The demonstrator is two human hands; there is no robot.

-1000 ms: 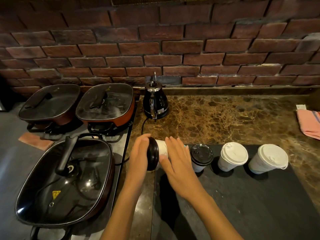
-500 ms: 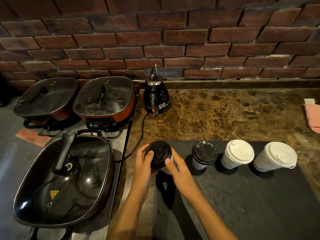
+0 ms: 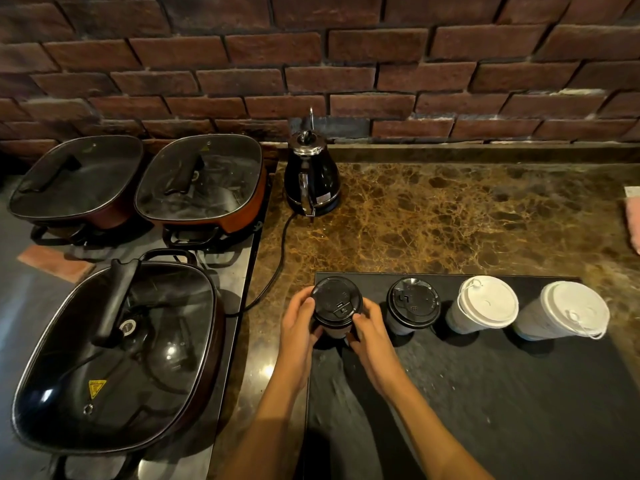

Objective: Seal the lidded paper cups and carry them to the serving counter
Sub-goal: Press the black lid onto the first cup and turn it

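Where the dark mat [image 3: 485, 393] meets its left corner, black-lidded cup [image 3: 336, 306], upright, grasped by left hand [image 3: 297, 327] and right hand [image 3: 370, 329], fingers curled round it.

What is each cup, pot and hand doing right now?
Left black-lidded cup: upright, lid on, held.
Second black-lidded cup: lid on, standing free.
Two white-lidded cups: lids on, standing free.
Left hand: gripping the cup.
Right hand: gripping the cup.
Three pots: glass lids on.
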